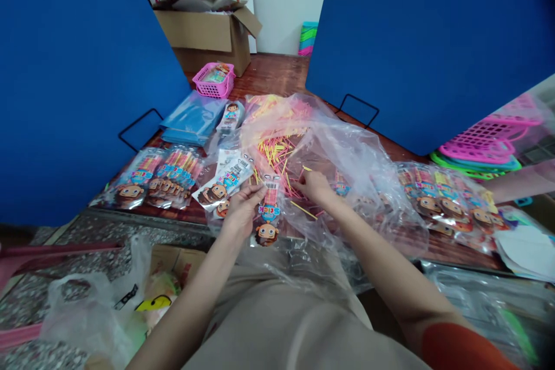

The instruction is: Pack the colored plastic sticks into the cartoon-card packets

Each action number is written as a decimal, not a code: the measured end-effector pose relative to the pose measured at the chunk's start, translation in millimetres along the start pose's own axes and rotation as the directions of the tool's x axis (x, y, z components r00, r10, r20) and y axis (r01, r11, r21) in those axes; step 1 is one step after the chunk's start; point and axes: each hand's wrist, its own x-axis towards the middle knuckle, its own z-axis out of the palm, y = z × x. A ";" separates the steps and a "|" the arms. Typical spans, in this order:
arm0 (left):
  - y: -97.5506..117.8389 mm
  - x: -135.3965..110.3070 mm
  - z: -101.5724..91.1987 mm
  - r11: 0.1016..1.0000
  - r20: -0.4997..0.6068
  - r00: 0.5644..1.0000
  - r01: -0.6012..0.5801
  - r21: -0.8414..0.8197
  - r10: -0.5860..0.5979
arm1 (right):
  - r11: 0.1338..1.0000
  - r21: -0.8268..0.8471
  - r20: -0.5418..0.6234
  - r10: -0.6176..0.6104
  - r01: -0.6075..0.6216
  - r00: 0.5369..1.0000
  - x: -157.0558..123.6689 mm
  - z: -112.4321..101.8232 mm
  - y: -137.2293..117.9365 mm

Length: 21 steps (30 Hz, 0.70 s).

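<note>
My left hand (243, 205) pinches the upper edge of a small clear packet (267, 214) with a cartoon face and "Stick" lettering, and pink sticks show inside it. My right hand (315, 186) is closed over the loose pink and yellow sticks (275, 153), with a short yellow end showing by its fingers; how many it grips is hidden. The loose sticks spill from a large clear plastic bag (347, 133) spread over the table. Flat printed packets (223, 184) lie just left of my left hand.
Filled packets lie in a left group (173, 176) and a right group (442, 193). Behind are blue plastic sheets (195, 118), a pink basket (214, 84) and a cardboard box (199, 32). Blue panels (433, 40) flank the table. Another person's arm (524, 182) reaches in at right, near stacked baskets (481, 141).
</note>
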 end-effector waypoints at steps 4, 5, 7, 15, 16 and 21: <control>-2.5 -1.4 0.0 0.999 0.029 0.999 0.041 0.025 -0.042 | 0.999 0.041 -0.035 0.035 -0.034 0.999 7.6 -3.2 5.0; -3.0 -1.7 -0.2 0.999 0.028 0.999 0.039 0.027 -0.040 | 0.997 0.067 -0.054 0.049 -0.045 0.997 9.8 -5.5 6.9; -4.1 -1.9 -0.6 0.999 0.022 0.999 0.031 0.036 -0.032 | 0.992 0.098 -0.087 0.085 -0.076 0.993 14.4 -9.3 9.2; -11.2 -1.0 2.5 0.992 0.031 0.999 -0.045 0.121 0.041 | 0.992 0.066 -0.005 0.109 -0.108 0.994 33.9 -2.4 1.7; -11.3 -1.3 3.4 0.991 0.032 0.999 -0.047 0.128 0.043 | 0.991 0.089 0.003 0.099 -0.099 0.995 34.7 -2.2 2.4; -9.4 -4.6 8.0 0.989 0.068 0.997 -0.049 0.142 0.039 | 0.891 0.451 -0.098 0.005 0.040 0.995 23.8 -7.7 6.1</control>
